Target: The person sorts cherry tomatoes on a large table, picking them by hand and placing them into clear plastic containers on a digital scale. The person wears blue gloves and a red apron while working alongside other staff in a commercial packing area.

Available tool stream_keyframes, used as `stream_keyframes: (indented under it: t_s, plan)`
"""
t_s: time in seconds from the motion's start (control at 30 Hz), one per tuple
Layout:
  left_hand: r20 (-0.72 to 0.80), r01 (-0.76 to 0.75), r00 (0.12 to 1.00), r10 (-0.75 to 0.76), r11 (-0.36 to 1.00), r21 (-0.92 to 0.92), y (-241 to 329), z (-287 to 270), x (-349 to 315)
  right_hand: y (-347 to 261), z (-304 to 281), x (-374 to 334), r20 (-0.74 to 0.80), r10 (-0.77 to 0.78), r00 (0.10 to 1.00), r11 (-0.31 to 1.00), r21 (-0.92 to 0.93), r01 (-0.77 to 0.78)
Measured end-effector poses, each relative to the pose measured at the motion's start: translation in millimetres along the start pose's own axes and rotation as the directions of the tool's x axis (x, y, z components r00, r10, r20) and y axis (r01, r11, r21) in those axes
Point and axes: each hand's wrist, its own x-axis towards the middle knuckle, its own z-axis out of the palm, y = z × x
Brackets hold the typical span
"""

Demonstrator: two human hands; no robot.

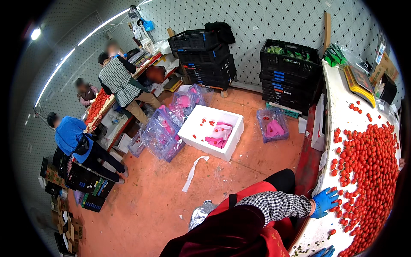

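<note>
Head view, left hand: the left hand (pixel 324 202) wears a blue glove and lies palm down on the white table (pixel 338 107) at about 4 o'clock in the picture; its fingers are spread apart and hold nothing, their tips touching the near edge of the cherry tomatoes (pixel 370 171).
Head view, right hand: the right hand (pixel 324 252), also gloved in blue, shows only as a sliver at the bottom rim near 5 o'clock; whether its fingers are apart or together I cannot tell.
Cherry tomatoes: a wide red heap covers the right part of the table from 3 to 5 o'clock, with loose ones scattered toward 2 o'clock.
Sleeve: a black-and-white checked sleeve (pixel 278 204) runs to the left glove, over a red apron (pixel 257 190).
Scale: a yellow-rimmed scale (pixel 358 83) sits at the far end of the table, near 2 o'clock.
Foam box: a white foam box (pixel 212 132) stands on the orange floor (pixel 162 201) just above centre, with pink wrapping and a few tomatoes inside.
Crates: black crates (pixel 201 58) are stacked against the wall at 12 o'clock, another stack (pixel 289 77) at 1 o'clock with greens on top.
Clear baskets: purple-tinted clear baskets (pixel 165 132) lie beside the foam box toward 10 o'clock.
Other people: several people (pixel 117 79) work at a long bench of tomatoes between 9 and 11 o'clock, well apart from the gloved hands.
</note>
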Motion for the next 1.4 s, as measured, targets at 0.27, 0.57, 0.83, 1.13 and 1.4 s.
stream_keyframes:
  t_s: [0.27,0.57,0.83,1.13,1.4]
  plan:
    - [0.01,0.01,1.0,-0.01,0.999,-0.037,-1,-1,0,-5,-3,2,0.014,0.0,1.0,1.0,-0.016,0.0]
    - [-0.008,-0.002,1.0,0.002,0.998,-0.062,-1,-6,-2,16,11,-6,0.028,-0.002,1.0,1.0,-0.031,0.002]
    - [-0.022,-0.014,1.0,0.012,0.998,-0.062,-2,-7,-4,20,17,-10,0.04,-0.003,0.999,0.999,-0.039,0.005]
    - [-0.014,-0.015,1.0,0.014,0.997,-0.071,-1,-10,-3,10,11,-2,0.056,-0.002,0.998,0.999,-0.041,0.004]
    - [-0.016,-0.011,1.0,0.01,0.997,-0.072,0,-12,-5,-5,4,1,0.072,0.007,0.997,0.999,-0.043,-0.003]
